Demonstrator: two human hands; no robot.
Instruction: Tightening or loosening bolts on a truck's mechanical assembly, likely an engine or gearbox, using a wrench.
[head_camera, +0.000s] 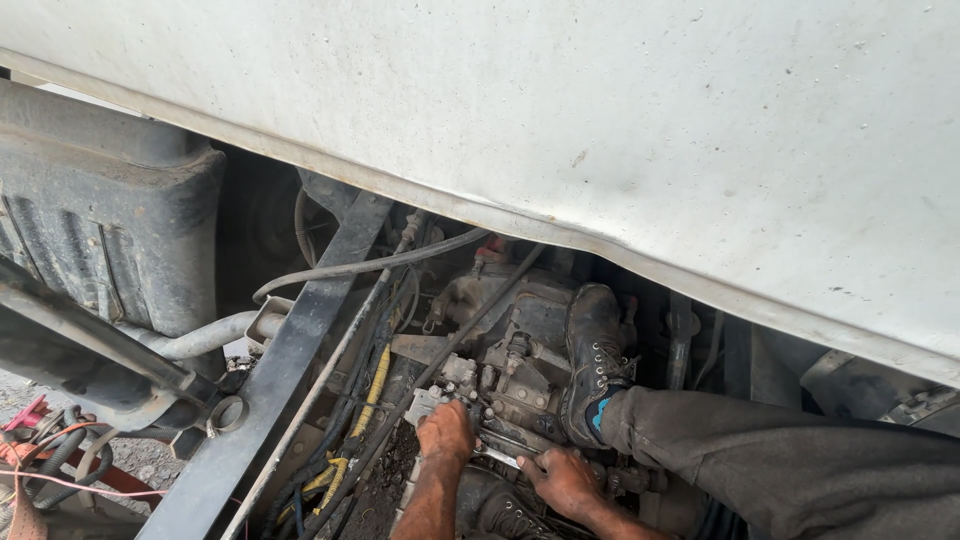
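I look down into a truck's chassis at a dirty grey gearbox. My left hand is closed in a fist over one end of a silver wrench, pressed against the gearbox's near side. My right hand grips the wrench's other end, with the fingers curled around it. The shaft runs low between the two hands. What the wrench head sits on is hidden under my left hand.
A black boot on a grey-trousered leg rests on the gearbox. The white cab panel overhangs above. A dark frame rail, hoses and yellow-wrapped cables run on the left, beside a black tank.
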